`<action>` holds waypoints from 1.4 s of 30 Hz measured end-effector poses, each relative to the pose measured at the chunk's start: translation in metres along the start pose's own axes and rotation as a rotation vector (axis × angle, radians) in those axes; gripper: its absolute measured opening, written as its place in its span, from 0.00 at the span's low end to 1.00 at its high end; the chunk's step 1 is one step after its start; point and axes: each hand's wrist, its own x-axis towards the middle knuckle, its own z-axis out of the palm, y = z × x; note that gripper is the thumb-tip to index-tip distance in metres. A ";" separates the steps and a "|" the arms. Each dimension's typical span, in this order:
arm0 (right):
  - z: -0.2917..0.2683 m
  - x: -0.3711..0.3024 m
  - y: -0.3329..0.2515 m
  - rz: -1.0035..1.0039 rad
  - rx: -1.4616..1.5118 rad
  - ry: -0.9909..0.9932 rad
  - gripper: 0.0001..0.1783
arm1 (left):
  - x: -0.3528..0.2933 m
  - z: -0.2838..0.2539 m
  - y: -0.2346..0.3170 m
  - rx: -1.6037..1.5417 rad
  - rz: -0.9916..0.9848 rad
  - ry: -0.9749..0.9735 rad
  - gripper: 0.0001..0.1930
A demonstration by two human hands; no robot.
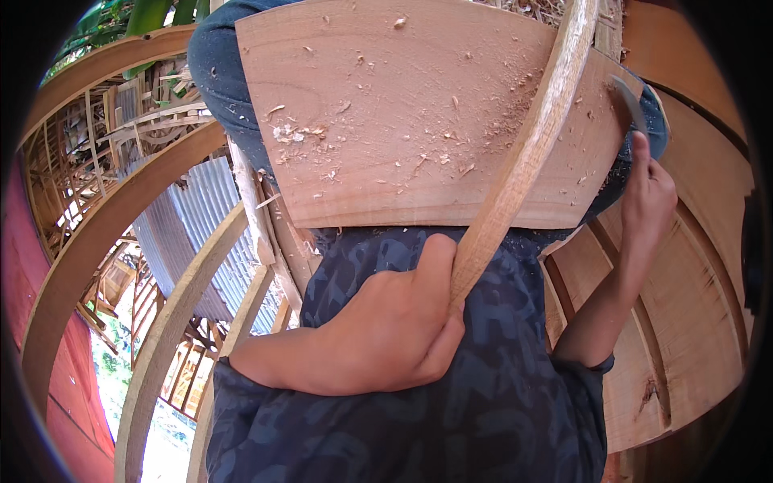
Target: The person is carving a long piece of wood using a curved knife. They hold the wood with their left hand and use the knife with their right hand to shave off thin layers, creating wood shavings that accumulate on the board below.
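My left hand (407, 322) is closed around the near end of a long, slightly curved wooden strip (523, 161). The strip slants away from me to the upper right, across a wide, pale board (403, 113) that lies over my lap. Wood shavings and crumbs are scattered on the board. At its right edge, my right hand (651, 191) is closed around a knife, with one finger stretched toward the blade. The knife's curved metal blade (631, 103) shows beside the board's edge, close to the strip's far part; its handle is hidden in my hand.
Curved wooden ribs (173, 354) rise on my left, with corrugated metal sheets (211, 233) and piled wood scraps beyond. Curved planking with ribs (684, 322) is on my right. More shavings (531, 10) lie past the board's far edge.
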 end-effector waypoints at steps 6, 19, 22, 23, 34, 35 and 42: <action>-0.022 -0.059 -0.018 -0.285 0.418 -0.256 0.34 | 0.007 -0.007 -0.003 0.041 0.005 0.045 0.17; -0.012 0.012 0.019 -0.115 0.149 0.057 0.34 | -0.003 -0.012 0.001 0.114 0.049 0.133 0.15; -0.026 -0.003 0.039 -0.140 0.268 -0.034 0.33 | -0.004 -0.017 -0.008 0.036 0.051 0.161 0.15; -0.028 -0.008 0.035 -0.142 0.289 -0.083 0.33 | -0.003 -0.019 -0.011 -0.004 0.078 0.169 0.15; 0.002 -0.063 -0.030 -0.395 0.430 -0.318 0.26 | -0.006 -0.039 0.001 0.255 -0.041 0.214 0.19; 0.002 -0.066 -0.032 -0.441 0.469 -0.325 0.24 | -0.004 -0.038 -0.001 0.210 -0.035 0.219 0.20; -0.007 -0.085 -0.048 -0.545 0.469 -0.542 0.25 | 0.010 -0.026 -0.010 -0.100 -0.021 0.263 0.19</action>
